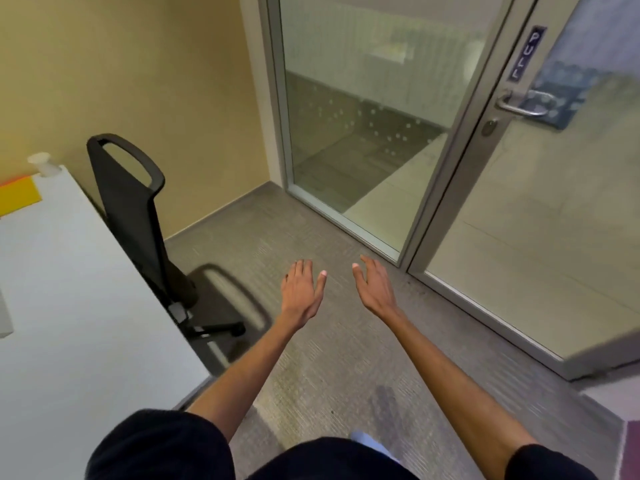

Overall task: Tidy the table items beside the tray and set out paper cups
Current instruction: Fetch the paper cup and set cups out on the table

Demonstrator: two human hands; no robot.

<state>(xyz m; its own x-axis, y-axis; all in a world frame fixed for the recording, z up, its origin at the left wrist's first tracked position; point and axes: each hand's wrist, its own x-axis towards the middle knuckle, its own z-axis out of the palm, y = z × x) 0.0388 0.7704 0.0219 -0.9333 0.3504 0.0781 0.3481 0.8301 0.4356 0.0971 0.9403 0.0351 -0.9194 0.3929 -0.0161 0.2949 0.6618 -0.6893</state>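
Sleeves: your dark sleeves (156,445) fill the bottom of the view, and both bare forearms stretch out ahead over the carpet (329,368).
Left hand: your left hand (300,292) hangs palm down with straight fingers and the thumb out. It holds nothing and touches nothing.
Right hand: your right hand (375,289) is tilted, palm turned inward, fingers straight and empty.
Table: the white table (69,289) lies to your left, well apart from both hands.
Paper cup: one white paper cup (43,164) stands upright at the table's far corner, by the wall.
Yellow item: a flat yellow-and-orange thing (17,199) lies near the cup, along the far edge.
Chair: a black chair (138,209) stands just beside the table's right edge.
Step in hand: you seem not yet to have started on the table.
Doing it well: turn left until the far corner sits mid-view before you reach. Go round the chair back. Pinch the cup's wall lightly, since paper probably crushes.
Hidden: no tray is plainly seen, and the yellow item, cut by the frame, may or may not be it. A pale object (5,317) at the left is also cut off. You cannot tell whether the cup is one or a stack.
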